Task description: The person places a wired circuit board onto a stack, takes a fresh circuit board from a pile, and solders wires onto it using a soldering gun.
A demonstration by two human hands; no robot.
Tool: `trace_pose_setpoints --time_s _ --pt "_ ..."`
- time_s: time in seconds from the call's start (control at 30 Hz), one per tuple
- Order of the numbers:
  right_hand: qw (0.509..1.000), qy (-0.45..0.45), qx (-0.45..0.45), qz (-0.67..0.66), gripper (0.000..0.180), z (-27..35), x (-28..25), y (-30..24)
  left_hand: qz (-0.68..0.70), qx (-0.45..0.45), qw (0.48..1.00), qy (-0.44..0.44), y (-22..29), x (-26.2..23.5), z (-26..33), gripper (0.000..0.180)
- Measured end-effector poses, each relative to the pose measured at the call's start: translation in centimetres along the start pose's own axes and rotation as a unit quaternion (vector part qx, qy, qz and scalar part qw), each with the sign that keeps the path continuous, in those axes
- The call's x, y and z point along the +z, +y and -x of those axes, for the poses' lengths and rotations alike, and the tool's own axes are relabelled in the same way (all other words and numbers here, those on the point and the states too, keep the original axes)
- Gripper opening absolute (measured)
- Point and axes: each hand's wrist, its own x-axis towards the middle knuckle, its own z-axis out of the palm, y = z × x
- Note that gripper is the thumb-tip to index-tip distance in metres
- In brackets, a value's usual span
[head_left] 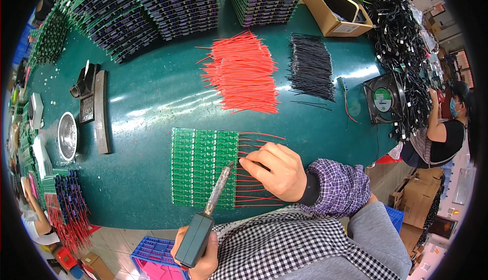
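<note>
Your left hand (197,253) grips soldering iron (219,190), aimed up-right; PCB panel (203,165) lies left of right hand (277,172), likely pinching red wire (243,152).

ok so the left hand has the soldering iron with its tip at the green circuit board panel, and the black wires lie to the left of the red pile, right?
One thing is off: the head view shows the black wires to the right of the red pile. The left hand does have the soldering iron, tip at the green circuit board panel.
</note>
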Motion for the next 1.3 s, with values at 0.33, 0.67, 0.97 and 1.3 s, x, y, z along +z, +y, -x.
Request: trace_pose_setpoints --time_s 0.33,0.67,0.97,1.3 --pt "1.000 -0.018 -0.013 0.006 0.029 0.4 -0.5 -0.4 0.044 -0.030 0.998 0.025 -0.8 0.2 0.8 0.034" --pt "0.999 -0.039 -0.011 -0.017 0.030 0.5 -0.5 -0.4 0.030 -0.006 0.999 0.041 -0.7 0.4 0.7 0.031" --pt "0.999 -0.040 -0.008 -0.003 0.028 0.6 -0.4 -0.5 -0.008 0.070 0.997 0.029 -0.6 0.3 0.4 0.029" --pt "1.000 -0.024 -0.008 -0.013 0.028 0.3 -0.3 -0.5 0.026 0.025 0.999 0.033 0.0 0.4 0.4 0.028"
